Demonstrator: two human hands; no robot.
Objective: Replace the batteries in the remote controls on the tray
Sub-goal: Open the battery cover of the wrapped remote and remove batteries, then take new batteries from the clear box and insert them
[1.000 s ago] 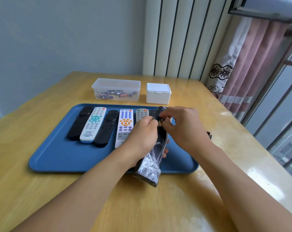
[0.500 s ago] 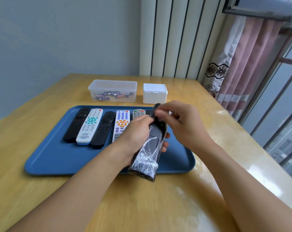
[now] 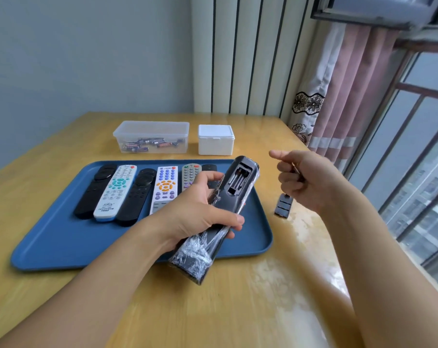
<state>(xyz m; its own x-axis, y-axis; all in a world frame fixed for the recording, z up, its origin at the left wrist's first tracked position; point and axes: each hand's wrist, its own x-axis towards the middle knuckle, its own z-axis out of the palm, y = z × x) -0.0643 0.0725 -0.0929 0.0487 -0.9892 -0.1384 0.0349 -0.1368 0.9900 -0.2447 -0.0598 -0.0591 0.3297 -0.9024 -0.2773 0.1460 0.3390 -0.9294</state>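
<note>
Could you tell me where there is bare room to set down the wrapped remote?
The blue tray's near half, in front of the remote row, is bare. So is the table nearer than the tray. The tray's far half is crowded.

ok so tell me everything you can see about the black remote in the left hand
The black remote is long and dark, wrapped in crinkly clear plastic film that bunches at its near end. It is held back side up, tilted, far end raised, above the blue tray's right part. Its battery compartment is uncovered and looks empty, with springs visible. The left hand grips its middle, thumb on top and fingers under. Nothing else touches it.
</note>
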